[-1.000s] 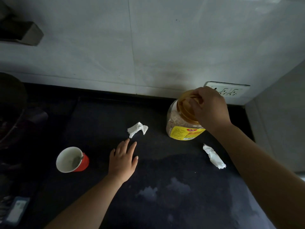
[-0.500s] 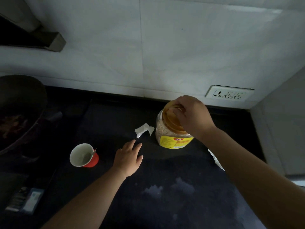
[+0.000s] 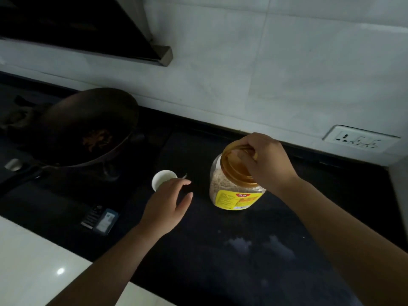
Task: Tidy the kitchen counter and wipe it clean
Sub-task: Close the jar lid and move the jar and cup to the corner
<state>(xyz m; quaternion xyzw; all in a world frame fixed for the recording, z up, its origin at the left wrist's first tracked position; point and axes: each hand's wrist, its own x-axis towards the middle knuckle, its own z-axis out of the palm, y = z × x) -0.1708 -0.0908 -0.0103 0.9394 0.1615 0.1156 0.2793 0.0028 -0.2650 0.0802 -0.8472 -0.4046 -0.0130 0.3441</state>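
Note:
A clear plastic jar [image 3: 231,191] with an amber lid and a yellow label holds pale grain. My right hand [image 3: 267,164] grips the handle on its lid, and the jar is tilted above the black counter [image 3: 220,261]. My left hand [image 3: 170,204] hovers open, fingers spread, just in front of a white-lined cup [image 3: 162,178] with a spoon handle sticking out; the hand hides the cup's near side. The crumpled tissues are out of sight.
A dark wok [image 3: 88,129] with some food sits on the stove at the left. A small dark packet [image 3: 100,219] lies near the counter's front edge. A wall socket [image 3: 359,140] is at the right; wet patches [image 3: 260,246] shine on the counter.
My right hand has carried the jar leftward toward the cup. My left hand has moved up to the cup. The view has swung left, bringing the wok in and losing both tissues.

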